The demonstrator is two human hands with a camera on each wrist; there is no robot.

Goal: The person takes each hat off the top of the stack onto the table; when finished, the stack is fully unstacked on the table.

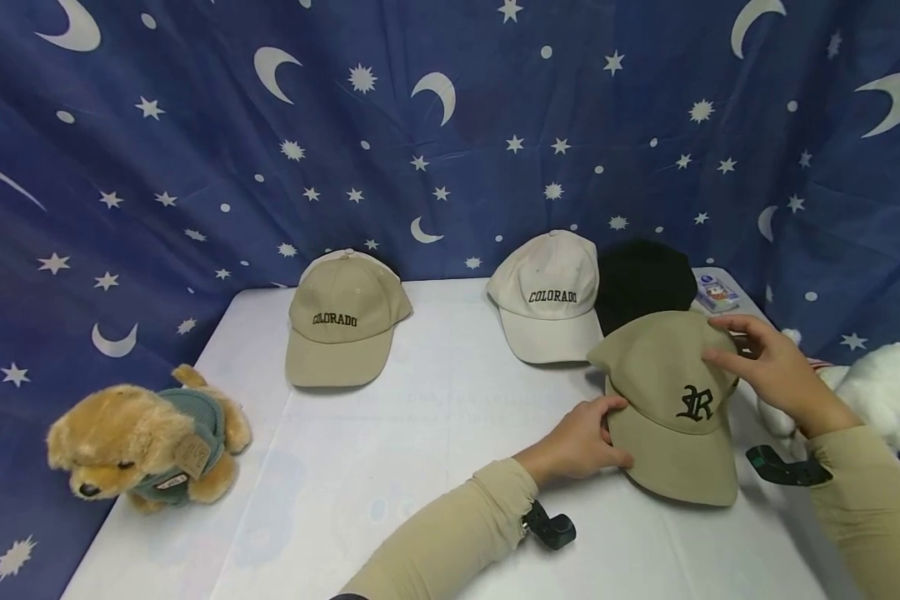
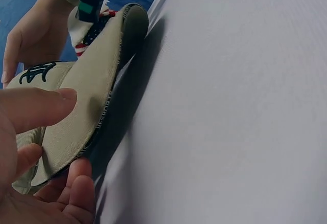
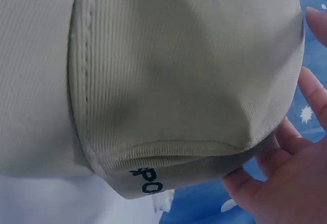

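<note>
A khaki baseball cap with a dark embroidered R (image 1: 671, 404) is tilted at the right of the table, its brim facing the front. My left hand (image 1: 581, 442) pinches the brim's left edge. In the left wrist view its thumb (image 2: 43, 109) lies over the brim, with fingers curled below. My right hand (image 1: 776, 367) holds the crown at its upper right. The right wrist view shows its fingers (image 3: 286, 168) at the crown's edge; small dark lettering (image 3: 146, 179) shows low on the cap.
Behind stand a white COLORADO cap (image 1: 547, 292) and a black cap (image 1: 645, 279). A khaki COLORADO cap (image 1: 345, 321) sits at back left. A plush dog (image 1: 127, 433) lies left; a white plush toy (image 1: 888, 392) sits right. A small package (image 1: 716, 292) is in the back right corner.
</note>
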